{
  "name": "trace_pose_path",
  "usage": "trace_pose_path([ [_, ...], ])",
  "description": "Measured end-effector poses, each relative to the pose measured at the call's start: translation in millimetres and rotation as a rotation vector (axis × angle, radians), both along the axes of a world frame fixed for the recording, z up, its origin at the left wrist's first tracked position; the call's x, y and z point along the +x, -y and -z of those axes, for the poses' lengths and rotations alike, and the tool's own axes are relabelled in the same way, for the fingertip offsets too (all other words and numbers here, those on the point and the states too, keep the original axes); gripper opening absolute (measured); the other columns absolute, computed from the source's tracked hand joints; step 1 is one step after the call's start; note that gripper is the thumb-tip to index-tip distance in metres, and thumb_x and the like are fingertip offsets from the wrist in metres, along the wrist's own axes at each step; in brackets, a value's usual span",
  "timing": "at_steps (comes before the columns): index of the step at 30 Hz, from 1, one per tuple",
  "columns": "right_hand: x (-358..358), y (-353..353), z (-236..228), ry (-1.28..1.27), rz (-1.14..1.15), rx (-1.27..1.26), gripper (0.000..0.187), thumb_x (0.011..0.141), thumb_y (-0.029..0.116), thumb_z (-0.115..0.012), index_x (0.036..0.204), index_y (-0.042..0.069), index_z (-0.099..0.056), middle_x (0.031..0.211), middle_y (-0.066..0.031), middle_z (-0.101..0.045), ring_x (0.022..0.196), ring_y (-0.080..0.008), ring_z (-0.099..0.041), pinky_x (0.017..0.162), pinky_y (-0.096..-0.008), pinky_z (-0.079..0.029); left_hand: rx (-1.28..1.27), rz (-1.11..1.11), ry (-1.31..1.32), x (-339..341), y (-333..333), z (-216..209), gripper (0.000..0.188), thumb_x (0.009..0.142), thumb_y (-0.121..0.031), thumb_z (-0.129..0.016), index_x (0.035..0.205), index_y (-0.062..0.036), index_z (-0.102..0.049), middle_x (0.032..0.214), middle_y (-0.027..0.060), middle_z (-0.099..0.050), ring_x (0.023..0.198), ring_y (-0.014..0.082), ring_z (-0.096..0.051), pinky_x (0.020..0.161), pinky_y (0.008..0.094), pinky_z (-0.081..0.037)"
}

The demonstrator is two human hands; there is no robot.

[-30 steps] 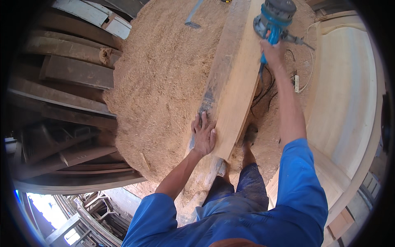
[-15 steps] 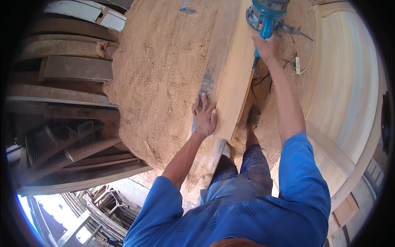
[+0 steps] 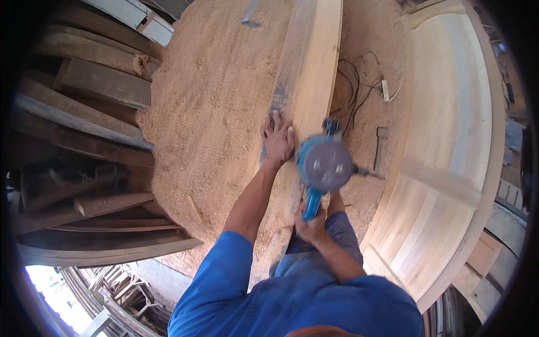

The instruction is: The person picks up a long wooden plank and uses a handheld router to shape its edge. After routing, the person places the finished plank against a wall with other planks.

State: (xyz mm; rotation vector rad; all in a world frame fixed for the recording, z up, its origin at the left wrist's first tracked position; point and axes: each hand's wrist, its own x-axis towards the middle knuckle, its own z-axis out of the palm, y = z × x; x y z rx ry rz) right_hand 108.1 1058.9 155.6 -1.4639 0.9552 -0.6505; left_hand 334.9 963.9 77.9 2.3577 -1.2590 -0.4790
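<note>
Clamped around the blue handle of a power tool (image 3: 323, 168), the right hand (image 3: 310, 226) keeps a closed grip low on the grip bar, just above the person's blue-trousered knee. That tool — blue body with a round grey disc face toward the camera — sits over the right edge of a long curved wooden beam (image 3: 314, 73) that runs away from the person across the floor. The left hand (image 3: 277, 140) lies flat and open on the beam's left edge, fingers spread and pointing away, holding nothing. Hand and tool are just beside each other on the wood.

Sawdust (image 3: 219, 106) covers the ground thickly to the left of the beam. To the right, a tangle of dark cable (image 3: 353, 90) leads to a white power strip (image 3: 385, 90), and a hammer (image 3: 379, 147) lies near the tool. Farther right stands a large pale arched wooden panel (image 3: 449, 140). Dark rough planks (image 3: 90, 84) are stacked along the left side.
</note>
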Motion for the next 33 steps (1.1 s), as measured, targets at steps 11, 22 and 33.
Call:
trace_pose_path([
  [11,51.9,96.4,-9.4,0.061,0.12,-0.016,0.027,0.08,0.007,-0.069,0.102,0.0,-0.054,0.076,-0.0025,-0.057,0.067,-0.0139,-0.059,0.067,-0.0316,-0.051,-0.003,0.008,-0.009,-0.9,-1.8,-3.0,0.046,0.104,-0.038,-0.034,0.135,-0.0164,-0.06,0.163,0.0206,-0.026,0.151,0.0458,-0.01,0.12,0.0581,-0.005],
  [22,137.8,344.5,27.6,0.072,0.133,-0.14,0.034,0.078,0.004,-0.065,0.11,-0.002,-0.056,0.081,-0.0047,-0.058,0.074,-0.0136,-0.057,0.076,-0.0316,-0.05,0.136,0.004,-0.006,15.7,119.1,-53.2,0.038,0.1,-0.031,-0.048,0.124,-0.003,-0.056,0.138,0.0275,-0.046,0.134,0.0441,-0.038,0.112,0.0604,-0.024],
  [33,217.2,541.0,9.5,0.009,0.127,-0.163,0.037,0.076,0.006,-0.065,0.113,-0.002,-0.059,0.087,-0.015,-0.066,0.082,-0.0255,-0.067,0.079,-0.0378,-0.052,0.111,-0.389,0.178,61.5,367.4,-10.1,0.032,0.097,-0.03,-0.051,0.107,0.0003,-0.057,0.105,0.0217,-0.06,0.103,0.0389,-0.056,0.088,0.0517,-0.043],
])
